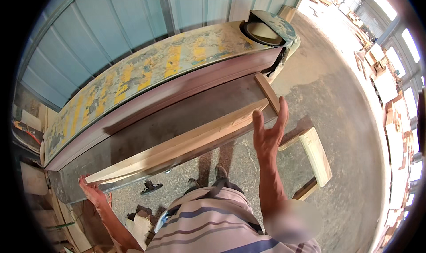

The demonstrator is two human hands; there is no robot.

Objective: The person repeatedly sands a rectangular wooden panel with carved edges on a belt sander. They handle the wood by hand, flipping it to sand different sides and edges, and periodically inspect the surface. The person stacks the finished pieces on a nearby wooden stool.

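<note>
A long pale wooden board [177, 143] lies along the grey metal table of a sanding machine, parallel to its pinkish-brown sanding belt [177, 100] and apart from it. My left hand [93, 192] is at the board's left end, its fingers closed around the tip. Beside the right end, my right hand [268, 135] is open, thumb and fingers spread apart, palm toward the board. Whether its thumb touches the wood I cannot tell. A short brown wooden strip [267, 92] crosses the table at its right end, just beyond my right fingertips.
Behind the belt runs a worn yellow-striped machine cover [146, 73], with a round opening [264, 33] at its right end. A wooden stand [316, 157] is on the concrete floor to my right. A black handwheel [151, 188] sticks out below the table's front edge. Timber stacks line the far right.
</note>
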